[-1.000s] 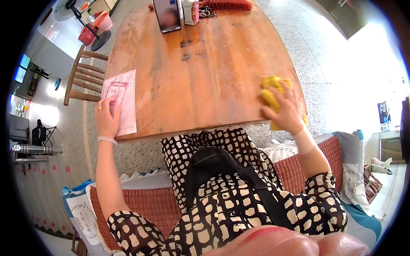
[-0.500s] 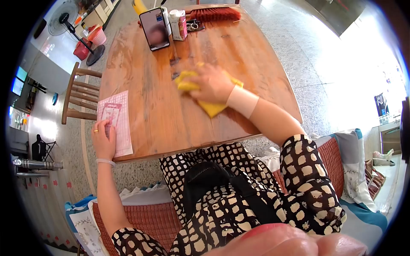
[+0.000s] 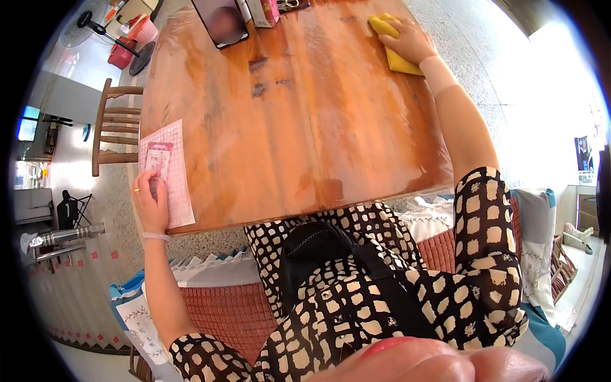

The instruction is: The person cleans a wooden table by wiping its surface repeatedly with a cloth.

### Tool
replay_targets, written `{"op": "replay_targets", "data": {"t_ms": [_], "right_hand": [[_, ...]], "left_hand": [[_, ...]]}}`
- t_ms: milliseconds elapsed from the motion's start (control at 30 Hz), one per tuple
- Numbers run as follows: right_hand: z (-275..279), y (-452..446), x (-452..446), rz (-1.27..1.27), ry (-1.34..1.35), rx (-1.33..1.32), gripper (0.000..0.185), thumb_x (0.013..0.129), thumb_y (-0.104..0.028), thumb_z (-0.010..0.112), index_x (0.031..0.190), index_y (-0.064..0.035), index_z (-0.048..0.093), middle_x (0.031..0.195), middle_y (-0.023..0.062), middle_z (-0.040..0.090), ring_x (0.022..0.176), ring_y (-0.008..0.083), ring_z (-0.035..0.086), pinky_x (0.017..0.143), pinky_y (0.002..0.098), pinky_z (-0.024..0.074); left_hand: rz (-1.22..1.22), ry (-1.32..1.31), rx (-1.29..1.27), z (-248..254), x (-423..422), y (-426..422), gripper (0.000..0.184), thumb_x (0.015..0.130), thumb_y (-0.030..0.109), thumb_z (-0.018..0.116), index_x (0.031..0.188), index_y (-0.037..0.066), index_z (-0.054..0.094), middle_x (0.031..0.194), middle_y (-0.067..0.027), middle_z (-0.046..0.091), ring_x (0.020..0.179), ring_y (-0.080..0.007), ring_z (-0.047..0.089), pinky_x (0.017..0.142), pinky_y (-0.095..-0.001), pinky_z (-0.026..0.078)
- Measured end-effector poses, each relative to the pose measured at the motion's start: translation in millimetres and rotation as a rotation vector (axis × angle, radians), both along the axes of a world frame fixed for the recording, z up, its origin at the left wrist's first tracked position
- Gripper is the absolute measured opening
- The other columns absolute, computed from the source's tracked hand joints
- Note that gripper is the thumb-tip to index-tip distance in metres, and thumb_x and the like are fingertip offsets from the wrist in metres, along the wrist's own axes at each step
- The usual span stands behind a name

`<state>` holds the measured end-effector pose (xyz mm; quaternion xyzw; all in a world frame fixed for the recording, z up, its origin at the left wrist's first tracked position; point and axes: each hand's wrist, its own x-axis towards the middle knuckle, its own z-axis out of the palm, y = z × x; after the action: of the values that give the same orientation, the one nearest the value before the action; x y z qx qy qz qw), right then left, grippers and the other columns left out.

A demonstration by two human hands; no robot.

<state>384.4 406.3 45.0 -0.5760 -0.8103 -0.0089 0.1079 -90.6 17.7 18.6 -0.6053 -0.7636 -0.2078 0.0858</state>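
Closest to me, a black bag (image 3: 318,251) sits against my patterned clothing, its strap running across my front; I suppose it is worn there so that both arms can move freely. A reddish mat (image 3: 219,312) covers the seat beside me.

My left grip (image 3: 151,202) rests at the near left corner of the bench (image 3: 305,146), fingers loosely bent over the lower end of a small pink packet (image 3: 159,153). Whether thumb and fingers pinch it I cannot tell. The packet lies on a pink gridded sheet (image 3: 180,191) along the left edge, and I judge the hand's weight keeps both from sliding.

Farther off, my right arm is stretched out to the right side of the bench, where my right grip (image 3: 409,43) is closed over a folded yellow cloth (image 3: 402,62). The cloth lies on the glossy top; folded, it probably makes a thicker pad under my palm.

Past the middle stands a phone (image 3: 219,22), tilted, screen toward me, likely so I can see it hands-free. A carton (image 3: 262,11) stands just beside it. Beyond the left edge are a wooden chair (image 3: 121,157) and, farther away, a fan (image 3: 141,58).
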Motion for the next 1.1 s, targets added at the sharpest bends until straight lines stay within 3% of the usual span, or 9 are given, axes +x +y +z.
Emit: {"op": "replay_targets", "data": {"t_ms": [333,567,633,767,867,1100], "right_hand": [[1.8,-168.4,95.8,0.349,0.123,0.097,0.043,0.077,-0.031,0.061,0.120,-0.0225,0.062,0.133,0.0054,0.052,0.119,0.0290,0.052,0.099,0.0429,0.0410],[2.2,-230.6,93.6,0.235,0.083,0.175,0.041,0.073,-0.028,0.061,0.114,-0.0213,0.065,0.128,0.0078,0.055,0.110,0.0316,0.057,0.093,0.0434,0.0457],[-2.2,-243.9,83.2,0.254,0.121,0.209,0.040,0.072,-0.026,0.061,0.112,-0.0180,0.066,0.124,0.0099,0.057,0.108,0.0348,0.057,0.094,0.0461,0.0458],[4.8,-275.1,40.9,0.275,0.122,0.180,0.043,0.069,-0.025,0.065,0.111,-0.0169,0.065,0.123,0.0104,0.055,0.103,0.0325,0.056,0.085,0.0468,0.0452],[12.8,-284.7,1.0,0.451,0.075,0.164,0.045,0.069,-0.026,0.066,0.113,-0.0171,0.064,0.125,0.0102,0.054,0.105,0.0313,0.054,0.084,0.0467,0.0433],[8.3,-295.5,-133.1,0.966,0.268,0.014,0.042,0.071,-0.029,0.066,0.111,-0.0177,0.064,0.122,0.0074,0.055,0.109,0.0277,0.052,0.085,0.0464,0.0428]], "left_hand": [[0.006,0.051,0.007,-0.7,-2.5,-0.6,0.025,0.089,0.017,0.057,0.111,0.007,0.057,0.115,-0.0126,0.056,0.109,-0.0318,0.050,0.096,-0.0410,0.039],[0.023,0.052,0.014,0.7,1.9,0.5,0.026,0.088,0.021,0.058,0.110,0.009,0.058,0.116,-0.0119,0.057,0.109,-0.0322,0.050,0.094,-0.0419,0.040],[0.035,0.026,0.039,-3.3,3.8,1.5,0.025,0.087,0.021,0.059,0.109,0.009,0.058,0.115,-0.0119,0.057,0.108,-0.0326,0.050,0.093,-0.0425,0.041],[0.014,0.058,0.084,-7.7,-4.7,2.8,0.025,0.084,0.022,0.061,0.106,0.010,0.058,0.111,-0.0114,0.057,0.103,-0.0330,0.052,0.090,-0.0433,0.042],[-0.004,0.101,0.104,-4.4,0.0,1.8,0.024,0.083,0.022,0.061,0.105,0.011,0.058,0.109,-0.0110,0.058,0.100,-0.0331,0.052,0.088,-0.0432,0.042],[0.019,0.145,0.117,-0.6,4.5,2.3,0.025,0.082,0.023,0.062,0.103,0.011,0.058,0.108,-0.0114,0.057,0.099,-0.0333,0.053,0.087,-0.0437,0.042]]}}
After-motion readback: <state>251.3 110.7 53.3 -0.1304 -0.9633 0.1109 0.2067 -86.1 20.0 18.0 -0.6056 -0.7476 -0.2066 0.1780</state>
